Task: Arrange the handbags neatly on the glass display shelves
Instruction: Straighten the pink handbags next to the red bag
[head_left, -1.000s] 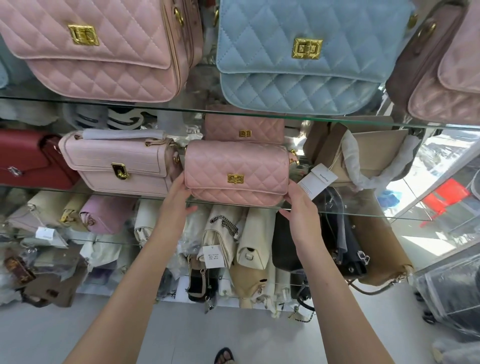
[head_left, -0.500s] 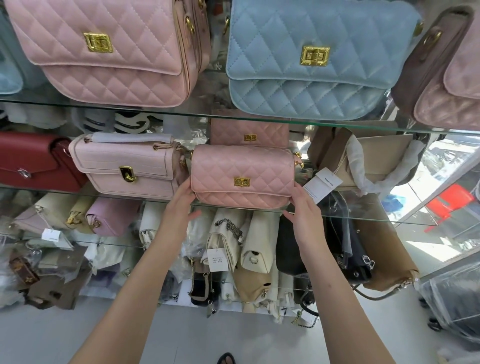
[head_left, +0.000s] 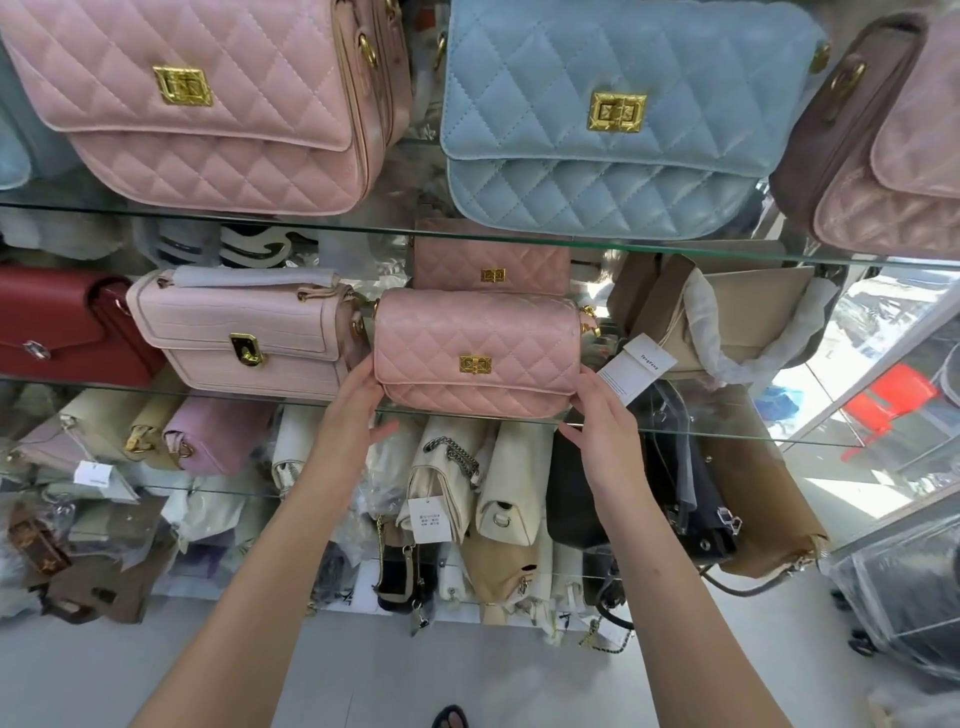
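Barely shifted since a second ago: small pink quilted bag (head_left: 475, 353) still upright at the front edge of the middle glass shelf (head_left: 727, 434), just beside the pale pink textured bag (head_left: 244, 327) on its left, with a white hang tag (head_left: 636, 366) at its right and a matching pink bag (head_left: 491, 265) behind. Left hand (head_left: 348, 415) laid against the bag's left end with fingers fairly straight and thumb spread below the shelf edge. Right hand (head_left: 602, 431) pressed likewise to the lower right corner — nothing pinched or wrapped, just steadied between two flat, unclenched hands.
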